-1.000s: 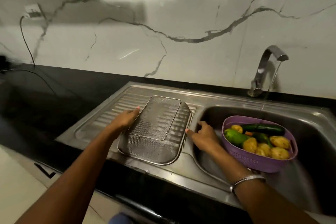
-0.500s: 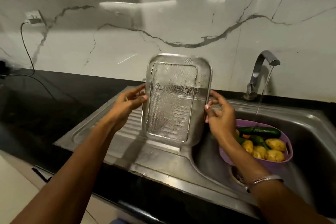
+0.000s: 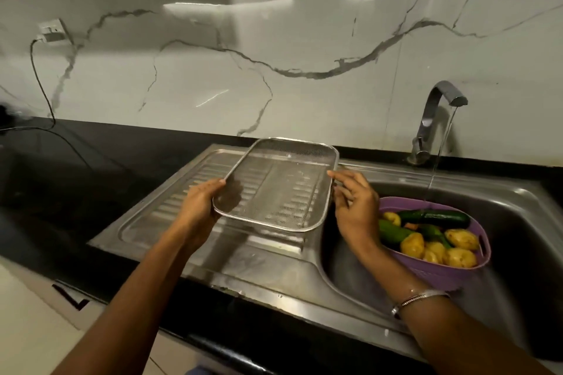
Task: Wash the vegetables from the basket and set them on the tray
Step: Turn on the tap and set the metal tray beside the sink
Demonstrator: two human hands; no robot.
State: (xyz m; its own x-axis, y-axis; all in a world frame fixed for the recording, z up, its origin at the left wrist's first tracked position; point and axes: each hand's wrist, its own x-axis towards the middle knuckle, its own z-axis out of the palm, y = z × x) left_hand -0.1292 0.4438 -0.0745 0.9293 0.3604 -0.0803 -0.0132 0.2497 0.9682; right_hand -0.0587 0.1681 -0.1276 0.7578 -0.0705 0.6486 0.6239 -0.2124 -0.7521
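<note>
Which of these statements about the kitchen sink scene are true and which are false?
1. Water runs from the tap into the purple basket. True.
2. The mesh tray already holds vegetables. False: it holds none.
3. The left hand grips the tray's near left corner. True.
4. The basket stands on the ribbed drainboard. False: it sits in the sink basin.
5. Potatoes and a cucumber lie in the basket. True.
6. The right hand holds a potato. False: its fingertips touch the tray's right edge.
</note>
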